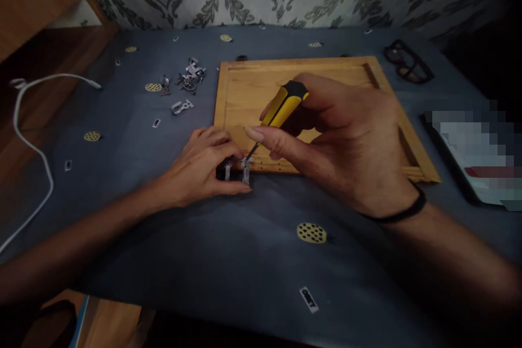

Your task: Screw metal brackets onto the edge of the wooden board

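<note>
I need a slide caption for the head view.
Right hand tips a yellow screwdriver onto a metal hinge held by the left hand.

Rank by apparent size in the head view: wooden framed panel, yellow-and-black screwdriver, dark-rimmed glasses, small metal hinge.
Largest: wooden framed panel.
Middle, unranked: yellow-and-black screwdriver and dark-rimmed glasses look similar in size, and the glasses lie farther from the camera.
Smallest: small metal hinge.

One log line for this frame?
left hand: steadies hinge at panel edge | right hand: screwdriver, tip on hinge | spare hinges back-left
</note>
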### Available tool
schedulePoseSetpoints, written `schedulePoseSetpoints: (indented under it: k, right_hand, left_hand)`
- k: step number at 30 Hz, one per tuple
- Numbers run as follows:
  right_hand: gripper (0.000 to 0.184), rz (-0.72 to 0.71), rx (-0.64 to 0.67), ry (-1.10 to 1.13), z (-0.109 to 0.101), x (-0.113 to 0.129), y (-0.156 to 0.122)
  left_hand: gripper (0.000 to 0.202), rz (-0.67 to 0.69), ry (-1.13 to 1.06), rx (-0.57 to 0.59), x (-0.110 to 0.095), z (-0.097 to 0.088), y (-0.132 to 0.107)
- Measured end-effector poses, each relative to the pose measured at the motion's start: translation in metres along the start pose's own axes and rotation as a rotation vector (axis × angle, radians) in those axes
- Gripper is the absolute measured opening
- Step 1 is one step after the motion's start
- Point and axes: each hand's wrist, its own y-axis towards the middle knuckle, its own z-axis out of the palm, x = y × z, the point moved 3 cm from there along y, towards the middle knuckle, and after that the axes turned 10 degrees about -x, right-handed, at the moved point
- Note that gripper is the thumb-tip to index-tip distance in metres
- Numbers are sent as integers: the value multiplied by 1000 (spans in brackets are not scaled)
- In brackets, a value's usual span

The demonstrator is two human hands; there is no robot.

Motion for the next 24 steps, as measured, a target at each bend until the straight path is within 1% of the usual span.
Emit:
schedulePoseSetpoints:
  k: [7, 14, 18, 20, 24]
  right_hand:
    - [35, -33, 130, 0, -6, -2, 7]
    - [25, -52, 160, -38, -9, -2, 7]
    - [18, -72, 142, -52, -8, -3, 7]
    - [20, -51, 142, -36, -7, -2, 7]
    - [32, 21, 156, 20, -8, -2, 7]
  left_hand:
    - [45, 9, 6, 9, 0, 0, 1]
    - [42, -6, 9, 30, -2, -2, 1]
    - [42, -5, 7, 17, -1, -1, 1]
    - [42, -2, 5, 11, -1, -1, 1]
    - [44, 8, 10, 12, 0, 0, 0]
